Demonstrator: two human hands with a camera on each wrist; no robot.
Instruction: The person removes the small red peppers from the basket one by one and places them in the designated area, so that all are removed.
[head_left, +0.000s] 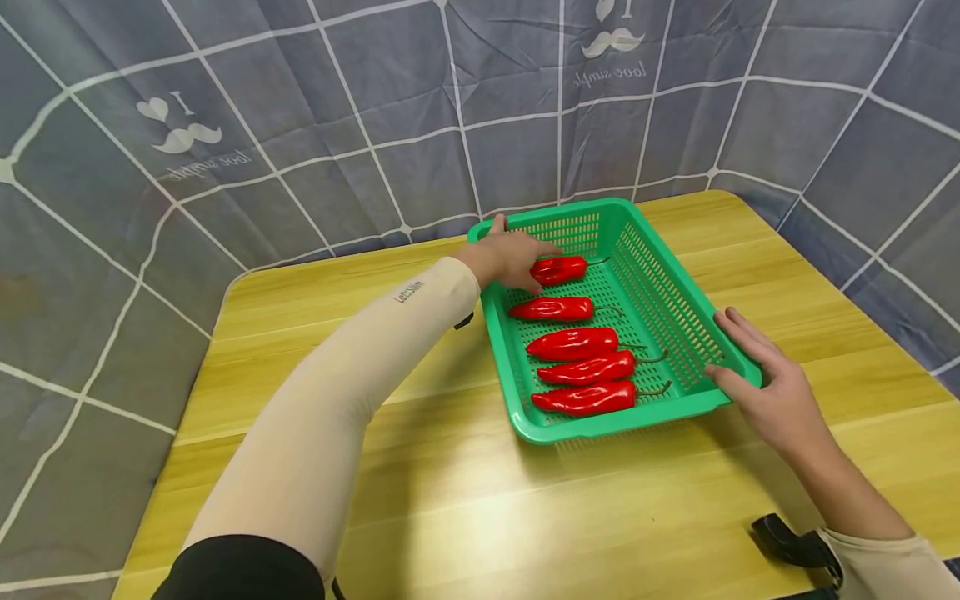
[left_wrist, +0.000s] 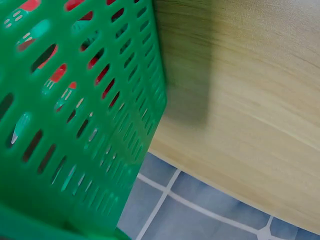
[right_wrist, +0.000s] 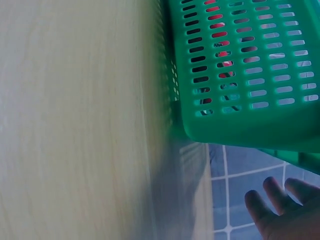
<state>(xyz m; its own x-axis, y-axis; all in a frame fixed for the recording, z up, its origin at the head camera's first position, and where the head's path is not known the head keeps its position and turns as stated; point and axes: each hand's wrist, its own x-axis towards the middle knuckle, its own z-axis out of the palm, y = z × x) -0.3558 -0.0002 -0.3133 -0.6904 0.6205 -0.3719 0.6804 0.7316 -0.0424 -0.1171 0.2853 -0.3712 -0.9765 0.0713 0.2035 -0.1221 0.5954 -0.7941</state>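
My left hand point(head_left: 512, 257) reaches over the left side of a green plastic basket point(head_left: 675, 275) near its far left corner, fingers spread. Some fingers hang inside beside the farthest red pepper point(head_left: 566, 269), partly covering it; whether they touch it I cannot tell. Several more red peppers with curved stems, such as the nearest pepper point(head_left: 588, 398), lie in a column on the basket floor. My right hand point(head_left: 772, 392) is at the near right corner, thumb over the rim and fingers along the outside. In the right wrist view its fingers point(right_wrist: 277, 197) look spread and fairly straight.
The basket stands on a light wood-patterned table point(head_left: 450, 508). A grey-blue curtain point(head_left: 360, 100) with white grid lines hangs behind and along both sides. A black strap piece point(head_left: 791, 542) is on the right wrist. The left arm wears a beige sleeve point(head_left: 322, 400).
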